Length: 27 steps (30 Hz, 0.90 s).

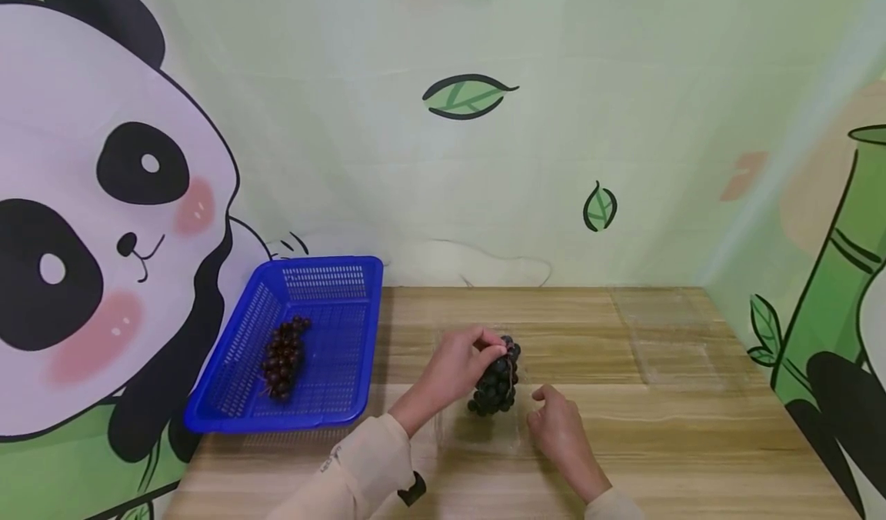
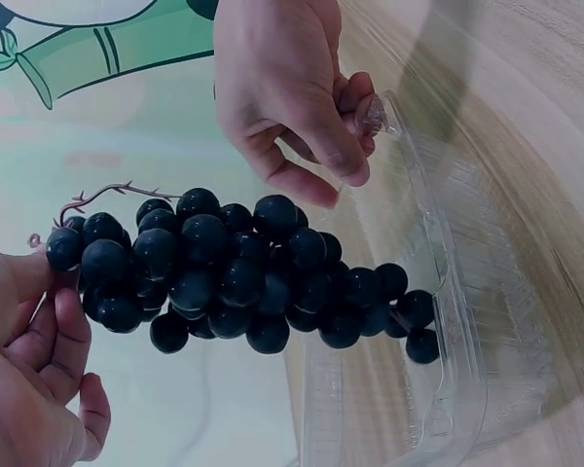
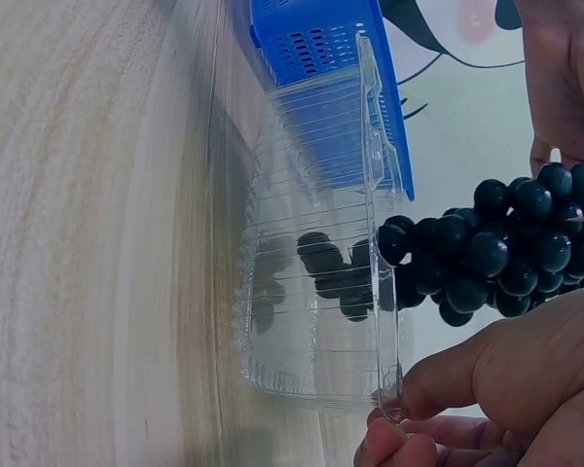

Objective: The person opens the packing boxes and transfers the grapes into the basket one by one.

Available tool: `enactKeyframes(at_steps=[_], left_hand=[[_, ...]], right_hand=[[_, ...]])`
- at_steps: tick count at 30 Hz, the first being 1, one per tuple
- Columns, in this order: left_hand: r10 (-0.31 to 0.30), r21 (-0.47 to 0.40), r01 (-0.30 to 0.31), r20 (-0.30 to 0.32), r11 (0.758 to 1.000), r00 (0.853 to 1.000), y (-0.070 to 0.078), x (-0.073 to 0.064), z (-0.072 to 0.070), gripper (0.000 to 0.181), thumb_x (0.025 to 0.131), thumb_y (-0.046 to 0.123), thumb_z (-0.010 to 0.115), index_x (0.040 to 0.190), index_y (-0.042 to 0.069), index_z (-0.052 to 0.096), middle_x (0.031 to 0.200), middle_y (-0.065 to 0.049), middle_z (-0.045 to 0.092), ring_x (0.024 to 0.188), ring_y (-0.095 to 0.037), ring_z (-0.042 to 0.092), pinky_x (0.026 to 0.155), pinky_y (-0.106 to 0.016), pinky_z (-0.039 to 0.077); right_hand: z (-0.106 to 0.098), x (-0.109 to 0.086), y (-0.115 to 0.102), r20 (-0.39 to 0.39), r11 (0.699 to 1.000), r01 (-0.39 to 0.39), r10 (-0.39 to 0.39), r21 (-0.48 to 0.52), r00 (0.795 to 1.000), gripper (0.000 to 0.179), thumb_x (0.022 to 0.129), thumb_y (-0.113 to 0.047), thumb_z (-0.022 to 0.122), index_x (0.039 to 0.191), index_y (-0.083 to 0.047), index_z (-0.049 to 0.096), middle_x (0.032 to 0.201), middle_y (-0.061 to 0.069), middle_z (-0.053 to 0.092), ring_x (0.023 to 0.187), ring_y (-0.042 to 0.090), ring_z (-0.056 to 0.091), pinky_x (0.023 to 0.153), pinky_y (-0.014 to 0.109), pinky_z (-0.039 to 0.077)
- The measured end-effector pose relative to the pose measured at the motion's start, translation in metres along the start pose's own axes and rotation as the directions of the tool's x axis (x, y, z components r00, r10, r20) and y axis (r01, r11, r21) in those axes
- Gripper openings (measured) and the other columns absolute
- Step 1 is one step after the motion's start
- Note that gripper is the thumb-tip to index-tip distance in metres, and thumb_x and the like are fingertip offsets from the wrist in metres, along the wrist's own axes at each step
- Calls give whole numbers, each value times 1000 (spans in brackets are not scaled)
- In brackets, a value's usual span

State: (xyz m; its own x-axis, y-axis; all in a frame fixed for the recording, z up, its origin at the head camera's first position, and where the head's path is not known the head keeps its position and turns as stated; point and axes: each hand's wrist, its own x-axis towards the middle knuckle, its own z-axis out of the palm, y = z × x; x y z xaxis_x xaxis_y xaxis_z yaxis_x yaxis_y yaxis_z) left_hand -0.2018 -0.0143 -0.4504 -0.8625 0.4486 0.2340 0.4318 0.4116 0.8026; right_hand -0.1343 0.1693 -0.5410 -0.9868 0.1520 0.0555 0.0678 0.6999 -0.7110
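Note:
A bunch of dark, nearly black grapes (image 1: 497, 385) hangs from my left hand (image 1: 457, 366), whose thumb and fingers pinch its stem end. The lower tip of the bunch reaches past the rim of a clear plastic container (image 3: 311, 165), with the rest above the rim. My right hand (image 1: 561, 431) pinches the container's rim at one corner, as the right wrist view shows. In the left wrist view a thin curly stem (image 2: 117, 187) runs along the top of the bunch.
At the left a blue plastic basket (image 1: 356, 408) holds a bunch of reddish-brown grapes (image 1: 284, 358). More clear plastic packaging (image 1: 674, 343) lies at the right rear of the wooden table (image 1: 692, 451). A panda-print backdrop (image 1: 332, 158) stands behind it.

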Motion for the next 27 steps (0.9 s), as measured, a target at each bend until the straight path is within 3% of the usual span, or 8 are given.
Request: enactKeyframes(at_steps=[9, 16, 27], left_hand=[[-28, -32, 27, -21, 999, 999, 9, 1, -5, 8, 104, 17, 63, 104, 13, 69, 107, -1, 73, 81, -10, 63, 68, -27, 51], [-9, -38, 7, -47, 999, 999, 15, 4, -11, 6, 104, 15, 63, 103, 12, 68, 106, -1, 71, 94, -15, 65, 78, -30, 52], [-27, -47, 24, -69, 999, 997, 27, 9, -20, 7, 104, 15, 63, 103, 11, 68, 104, -1, 71, 93, -16, 63, 79, -33, 52]], right_hand=[[-1, 0, -2, 6, 1000, -2, 2, -10, 1000, 28, 82, 6, 63, 109, 13, 63, 62, 2, 56, 53, 14, 50, 49, 31, 43], [0, 1, -1, 10, 1000, -10, 10, -16, 1000, 27, 82, 6, 62, 109, 12, 64, 61, 1, 54, 52, 14, 48, 49, 31, 42], [0, 1, -1, -3, 1000, 12, -12, -29, 1000, 27, 80, 4, 63, 107, 12, 64, 61, 1, 55, 54, 15, 49, 51, 34, 44]])
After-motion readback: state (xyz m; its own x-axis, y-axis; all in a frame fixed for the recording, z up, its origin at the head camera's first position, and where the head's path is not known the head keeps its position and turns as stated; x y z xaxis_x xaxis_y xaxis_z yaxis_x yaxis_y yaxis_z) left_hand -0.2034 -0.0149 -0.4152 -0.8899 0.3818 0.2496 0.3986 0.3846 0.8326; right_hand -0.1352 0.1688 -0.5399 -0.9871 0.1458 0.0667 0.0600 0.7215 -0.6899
